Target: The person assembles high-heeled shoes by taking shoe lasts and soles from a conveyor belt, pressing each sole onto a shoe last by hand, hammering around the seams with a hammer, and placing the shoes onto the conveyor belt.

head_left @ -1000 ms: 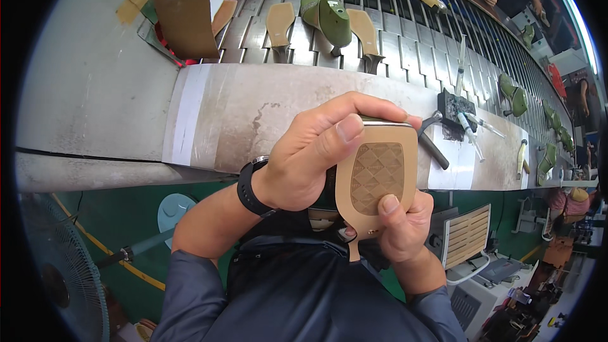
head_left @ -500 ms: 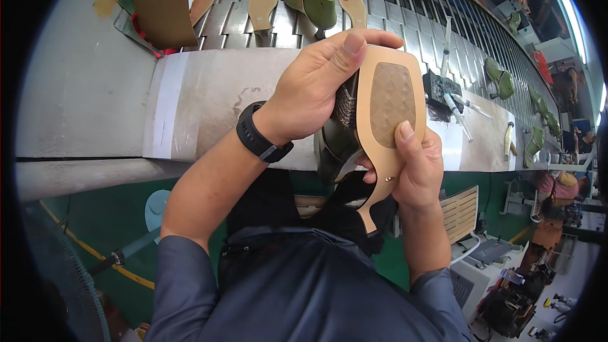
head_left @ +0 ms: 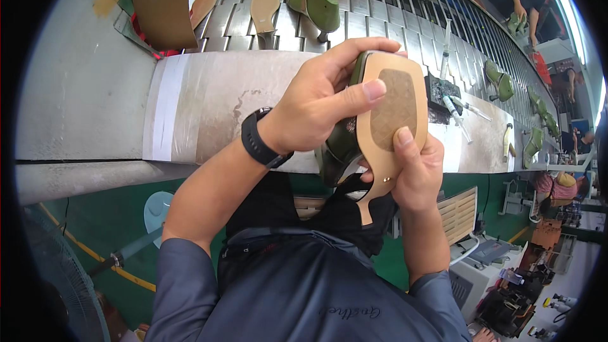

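Observation:
I hold a green shoe on its last (head_left: 342, 145) with a tan sole (head_left: 389, 120) pressed against its underside, sole face toward me. My left hand (head_left: 323, 98) wraps over the toe end, thumb pressing on the sole's textured patch. My right hand (head_left: 415, 174) grips the narrow waist of the sole from below, thumb on its edge. A black watch (head_left: 259, 142) sits on my left wrist. The shoe is held above the front edge of the workbench (head_left: 209, 107).
A slatted conveyor (head_left: 380, 6) behind the bench carries tan soles (head_left: 263, 9) and green shoes (head_left: 316, 3). A brown board (head_left: 164, 6) stands at the back left. Glue tubes and small tools (head_left: 459, 107) lie on the bench to the right. Other people work at the far right. A fan (head_left: 57, 272) stands lower left.
Both hands have raised the shoe and sole and tilted it so the toe points up and away. My left thumb has shifted onto the sole's textured patch.

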### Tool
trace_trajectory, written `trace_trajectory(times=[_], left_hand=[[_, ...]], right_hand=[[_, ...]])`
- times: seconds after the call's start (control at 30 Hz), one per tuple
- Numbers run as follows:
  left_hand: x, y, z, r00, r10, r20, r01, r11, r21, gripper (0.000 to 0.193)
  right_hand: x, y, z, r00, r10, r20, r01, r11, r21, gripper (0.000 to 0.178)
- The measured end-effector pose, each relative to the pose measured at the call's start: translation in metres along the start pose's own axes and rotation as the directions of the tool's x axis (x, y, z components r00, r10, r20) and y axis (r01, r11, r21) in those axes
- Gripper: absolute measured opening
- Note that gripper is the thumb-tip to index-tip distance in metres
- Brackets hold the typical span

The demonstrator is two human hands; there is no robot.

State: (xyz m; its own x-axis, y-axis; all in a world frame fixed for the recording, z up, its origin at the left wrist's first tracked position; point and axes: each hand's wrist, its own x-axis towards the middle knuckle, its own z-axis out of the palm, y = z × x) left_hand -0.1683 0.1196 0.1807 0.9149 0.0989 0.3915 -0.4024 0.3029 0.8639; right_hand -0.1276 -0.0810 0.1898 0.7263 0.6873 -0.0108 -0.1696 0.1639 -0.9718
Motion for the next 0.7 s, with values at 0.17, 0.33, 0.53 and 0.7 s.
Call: trace_trajectory(times=[0.17,0.33,0.53,0.7], left_hand=[[-0.035,0.022,0.008,0.998,0.068,0.006,-0.067,0.975,0.210,0.057],[-0.071,0.049,0.025,0.989,0.071,-0.129,-0.035,0.965,0.262,0.045],[-0.087,0.061,0.031,0.968,0.051,-0.247,0.015,0.966,0.258,0.026],[-0.085,0.082,0.037,0.947,-0.010,-0.320,0.108,0.950,0.292,0.018]], right_hand=[[-0.034,0.000,0.012,1.000,-0.009,0.013,0.010,0.998,-0.057,0.041],[-0.049,0.003,0.021,0.970,-0.141,0.200,0.190,0.947,-0.257,0.040],[-0.052,0.011,0.029,0.936,-0.217,0.275,0.305,0.892,-0.333,0.030],[-0.053,0.010,0.037,0.927,-0.235,0.292,0.327,0.889,-0.321,0.026]])
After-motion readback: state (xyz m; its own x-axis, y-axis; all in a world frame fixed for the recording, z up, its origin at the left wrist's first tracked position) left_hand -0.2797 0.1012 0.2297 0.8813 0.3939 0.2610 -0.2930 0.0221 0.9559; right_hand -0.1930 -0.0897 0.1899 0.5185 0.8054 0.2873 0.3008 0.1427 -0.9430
